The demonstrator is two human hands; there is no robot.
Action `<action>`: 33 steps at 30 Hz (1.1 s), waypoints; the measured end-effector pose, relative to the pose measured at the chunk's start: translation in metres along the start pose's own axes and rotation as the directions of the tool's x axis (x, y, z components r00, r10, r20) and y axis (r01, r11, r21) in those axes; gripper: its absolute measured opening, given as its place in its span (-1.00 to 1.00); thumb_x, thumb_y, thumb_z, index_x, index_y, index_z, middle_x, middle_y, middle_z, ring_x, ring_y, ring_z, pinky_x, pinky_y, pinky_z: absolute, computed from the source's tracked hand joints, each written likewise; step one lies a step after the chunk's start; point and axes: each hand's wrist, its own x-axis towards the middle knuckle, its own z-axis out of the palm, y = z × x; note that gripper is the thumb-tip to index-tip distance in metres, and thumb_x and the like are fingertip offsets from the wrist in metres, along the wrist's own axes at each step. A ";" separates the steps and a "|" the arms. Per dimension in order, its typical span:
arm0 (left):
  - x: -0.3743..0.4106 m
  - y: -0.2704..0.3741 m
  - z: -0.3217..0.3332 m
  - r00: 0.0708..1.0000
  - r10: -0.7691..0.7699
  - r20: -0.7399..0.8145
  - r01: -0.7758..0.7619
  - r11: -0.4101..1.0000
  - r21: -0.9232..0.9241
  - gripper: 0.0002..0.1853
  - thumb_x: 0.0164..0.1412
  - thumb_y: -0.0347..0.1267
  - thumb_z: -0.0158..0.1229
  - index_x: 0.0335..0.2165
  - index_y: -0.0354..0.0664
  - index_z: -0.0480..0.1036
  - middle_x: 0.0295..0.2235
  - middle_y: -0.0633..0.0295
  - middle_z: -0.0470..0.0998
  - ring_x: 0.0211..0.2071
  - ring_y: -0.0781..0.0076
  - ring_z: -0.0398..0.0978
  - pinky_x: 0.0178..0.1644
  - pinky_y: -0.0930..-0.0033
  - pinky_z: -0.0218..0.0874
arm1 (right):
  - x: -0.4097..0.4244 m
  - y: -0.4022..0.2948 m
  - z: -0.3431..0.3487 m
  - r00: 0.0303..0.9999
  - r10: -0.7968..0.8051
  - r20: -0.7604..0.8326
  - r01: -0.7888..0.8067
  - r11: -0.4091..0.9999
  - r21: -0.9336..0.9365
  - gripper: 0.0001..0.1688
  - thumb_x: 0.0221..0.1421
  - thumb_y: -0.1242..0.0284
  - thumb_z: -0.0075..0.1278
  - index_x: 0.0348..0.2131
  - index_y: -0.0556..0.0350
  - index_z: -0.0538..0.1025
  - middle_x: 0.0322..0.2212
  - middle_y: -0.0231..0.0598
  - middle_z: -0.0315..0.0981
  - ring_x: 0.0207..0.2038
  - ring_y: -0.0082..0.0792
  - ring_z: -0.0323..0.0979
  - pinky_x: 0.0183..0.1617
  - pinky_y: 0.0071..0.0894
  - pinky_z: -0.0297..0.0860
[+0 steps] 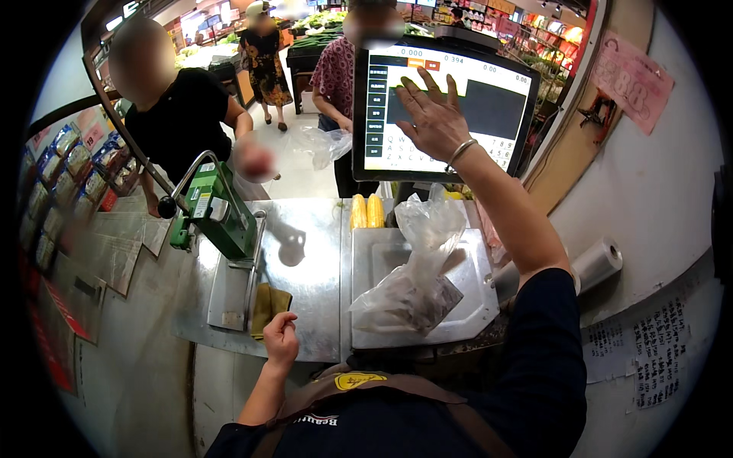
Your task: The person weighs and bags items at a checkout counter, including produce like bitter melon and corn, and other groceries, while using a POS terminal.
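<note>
My right hand (432, 114) is raised in front of a touchscreen scale display (487, 111), fingers apart and holding nothing. Whether a fingertip touches the glass is hard to tell. On the metal weighing plate (372, 243) below rests a knotted clear plastic bag (412, 286); its dark contents are blurred by the plastic. My left hand (280, 342) is loosely curled near the counter's front edge, with nothing visible in it. Just beyond it lies a folded olive cloth (264, 306), beside the base of a green bag-sealing device (220, 212).
Two ears of corn (367, 212) lie behind the weighing plate. Rolls of clear plastic bags (598, 264) sit at the right by the wall. Across the steel counter (312, 246) stand a person in black (177, 114) and another holding a plastic bag (323, 143). Packaged goods (74, 163) hang at left.
</note>
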 end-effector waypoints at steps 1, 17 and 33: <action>0.000 -0.002 -0.003 1.000 -0.008 -0.004 0.008 1.000 -0.006 -0.79 -0.05 -0.67 -0.19 -0.46 -0.36 0.40 -0.67 0.33 0.30 -0.64 0.66 0.20 -0.55 0.62 0.03 | -0.002 -0.003 -0.001 1.000 0.021 0.006 -0.021 1.000 0.006 -0.44 -0.03 0.30 0.02 -0.02 0.09 0.34 0.04 -0.27 0.21 0.20 -0.20 -0.05 0.25 -0.04 -0.23; 0.017 0.018 0.012 0.997 -0.052 -0.056 0.040 0.979 -0.200 -0.77 0.00 -0.67 -0.14 -0.33 -0.31 0.37 -0.48 0.34 0.36 -0.45 0.66 0.29 -0.34 0.66 0.13 | -0.478 -0.100 -0.068 0.043 0.942 0.334 -0.995 0.071 -0.073 -0.69 0.02 0.49 -0.17 -0.23 0.27 0.46 -0.27 0.12 0.41 -0.18 0.01 0.37 -0.08 -0.26 0.26; 0.029 0.065 0.085 0.968 0.207 0.141 -0.135 0.907 -0.400 -0.68 0.05 -0.67 -0.08 -0.16 -0.28 0.26 -0.32 0.29 0.32 -0.30 0.59 0.29 -0.20 0.58 0.15 | -0.466 -0.162 -0.096 0.281 0.843 0.458 -0.912 0.383 -0.146 -0.71 -0.12 0.50 -0.02 -0.31 0.25 0.46 -0.39 0.02 0.44 -0.26 0.00 0.36 0.08 -0.02 0.09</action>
